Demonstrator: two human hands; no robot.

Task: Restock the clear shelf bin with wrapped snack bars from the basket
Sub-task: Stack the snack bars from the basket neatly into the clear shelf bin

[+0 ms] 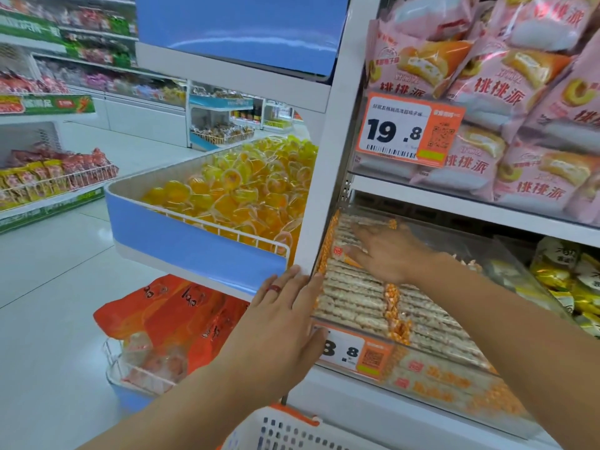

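Fingers (358,230) of the right hand (386,251) are spread flat inside the clear bin (506,258), palm down on the snack bars (354,293), gripping nothing. The bars lie in tidy rows across the bin, pale grainy sticks in clear wrap with orange ends, and they fill it from the near front edge to the far back. One bar sits just under the right hand's fingertips.

The left hand (285,323) is open too, pressed flat against the bin's left front corner where it meets the white shelf post (328,151). It wears a red ring (273,289) on one finger, and its thumb covers part of the orange price tag (352,354) on the bin's front.

Near the bottom edge shows the rim of a white basket (285,430) with an orange handle; what it holds is out of sight.

On the shelf above, pink cake packets (506,89) are stacked behind another orange price tag (407,129). To the left, a blue tray (194,241) is heaped with yellow jelly cups (246,190), and orange bags (168,316) sit in the tray below it. To the right of the bin are yellow packets (574,280).
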